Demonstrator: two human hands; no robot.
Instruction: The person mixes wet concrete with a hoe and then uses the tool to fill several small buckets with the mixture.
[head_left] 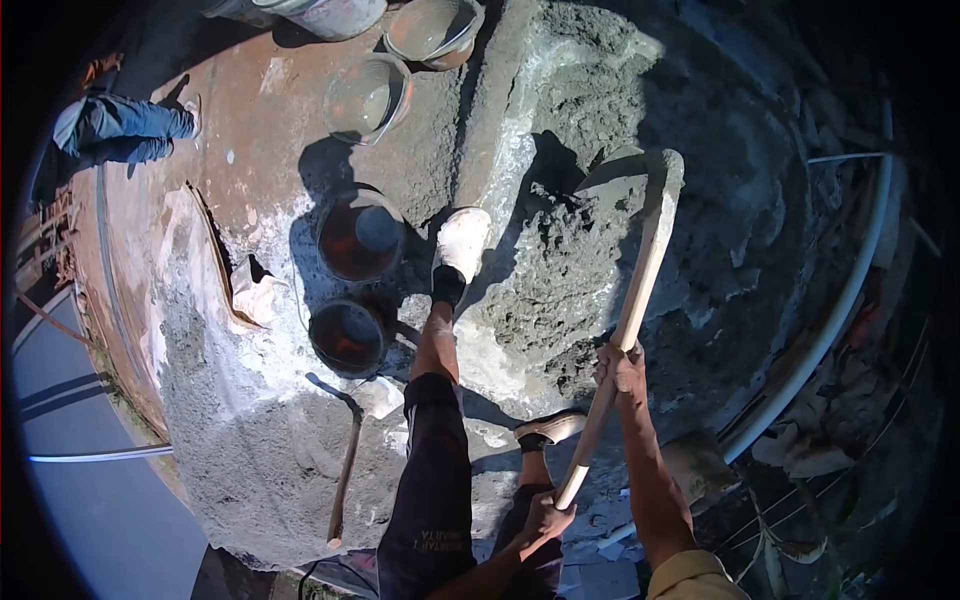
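My right hand [622, 368] is closed around the middle of a hoe's wooden handle [648, 262]. Lower down, my left hand [548, 518] grips the handle near its butt end. The hoe's blade [618, 172] is at the far end, over a heap of wet grey mortar [570, 265]; whether its edge is sunk in cannot be made out. My feet, in pale, mortar-smeared shoes [463, 243], stand at the left and near edges of the mortar.
Several buckets stand to the left, including a dark one [347, 335] and a mortar-coated one [367, 98]. A second hoe [347, 470] lies on the ground. Another person's legs [130, 122] show at upper left. A pale pipe [835, 325] curves along the right beside rubble.
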